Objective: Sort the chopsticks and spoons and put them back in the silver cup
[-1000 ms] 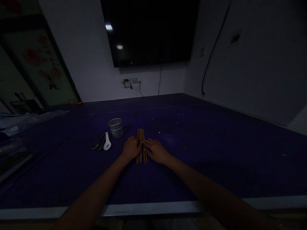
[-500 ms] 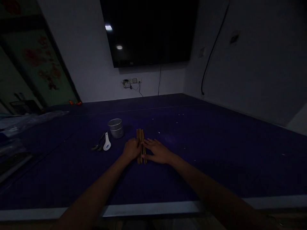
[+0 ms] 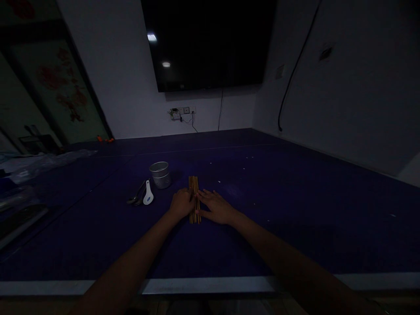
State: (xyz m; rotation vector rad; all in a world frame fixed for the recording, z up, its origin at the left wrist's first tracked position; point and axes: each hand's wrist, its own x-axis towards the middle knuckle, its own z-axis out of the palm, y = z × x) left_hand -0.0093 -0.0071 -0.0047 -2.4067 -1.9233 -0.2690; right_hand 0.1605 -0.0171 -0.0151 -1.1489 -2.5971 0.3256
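Observation:
Several wooden chopsticks (image 3: pixel 194 180) lie side by side on the purple surface, pointing away from me. My left hand (image 3: pixel 182 204) is curled against their left side, its thumb lying over the sticks. From the right, my right hand (image 3: pixel 216 207) touches the bundle with fingertips and thumb, its fingers stretched out and the thumb apart. The middle of the bundle is partly hidden by the hands. Left of my hands stands a perforated metal cup (image 3: pixel 160 176). Beside it lie a white soup spoon (image 3: pixel 148 193) and dark metal utensils (image 3: pixel 134 199), which look like spoons.
The purple-covered surface (image 3: pixel 249 245) has a pale front edge (image 3: pixel 203 285). Clear plastic wrapping (image 3: pixel 52 164) lies at the far left, with a dark flat object (image 3: pixel 22 223) nearer. Small white scraps dot the surface. A television (image 3: pixel 210 43) hangs on the wall above sockets (image 3: pixel 183 111).
The chopsticks lie closer together and straighter, with their near ends more in line. Both hands stay at the bundle. The whole view has shifted slightly.

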